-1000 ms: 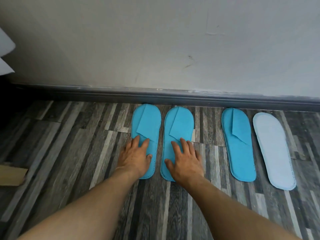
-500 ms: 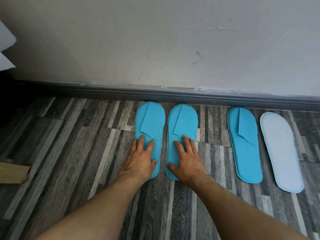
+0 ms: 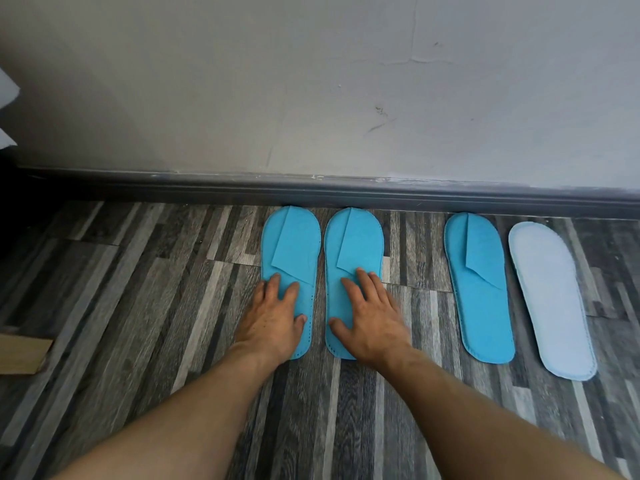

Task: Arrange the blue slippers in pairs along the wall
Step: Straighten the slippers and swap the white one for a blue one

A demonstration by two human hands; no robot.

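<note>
Two flat blue slippers lie side by side with their toes against the dark skirting board [image 3: 346, 194]. My left hand [image 3: 273, 318] rests flat, fingers spread, on the heel half of the left slipper [image 3: 292, 244]. My right hand [image 3: 369, 315] lies flat the same way on the right slipper [image 3: 353, 242]. Neither hand grips anything. Further right a third blue slipper [image 3: 479, 285] lies toe to the wall. Beside it is a pale, whitish-blue slipper [image 3: 550, 299] turned sole up.
A white wall [image 3: 311, 98] with cracks and scuffs rises behind the skirting board. The floor is grey striped wood-look planking [image 3: 138, 306]. A piece of brown cardboard [image 3: 20, 353] lies at the left edge, and something white [image 3: 7, 95] juts in at the upper left.
Both hands have slid the two left slippers forward until their toes reach the skirting board. The other two slippers have not moved.
</note>
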